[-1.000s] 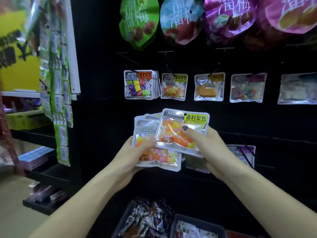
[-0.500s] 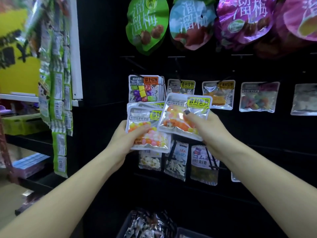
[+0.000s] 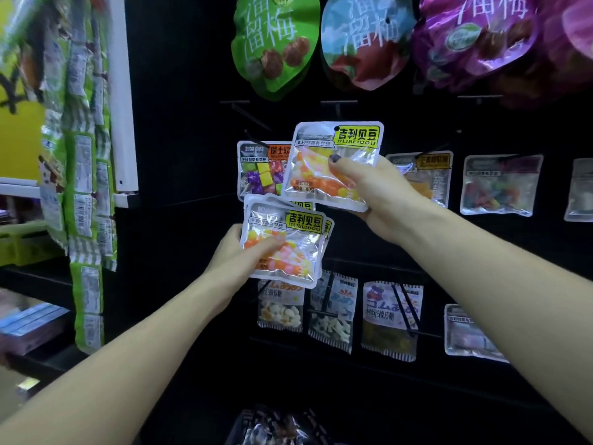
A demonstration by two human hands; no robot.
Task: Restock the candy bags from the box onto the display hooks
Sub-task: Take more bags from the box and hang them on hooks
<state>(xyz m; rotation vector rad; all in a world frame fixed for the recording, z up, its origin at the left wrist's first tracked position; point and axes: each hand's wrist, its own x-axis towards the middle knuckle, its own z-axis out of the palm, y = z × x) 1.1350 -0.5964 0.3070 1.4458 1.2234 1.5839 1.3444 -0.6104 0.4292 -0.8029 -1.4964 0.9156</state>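
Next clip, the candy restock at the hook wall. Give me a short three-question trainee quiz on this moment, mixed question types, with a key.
1. True or false: the right hand pinches a single candy bag raised above the left hand's stack.
2. Multiple choice: what does the left hand hold? A) nothing B) a stack of matching candy bags C) a green plum pouch
3. Fill in: the label on the raised bag is black print on ____.

Key: 1 true; 2 B; 3 yellow
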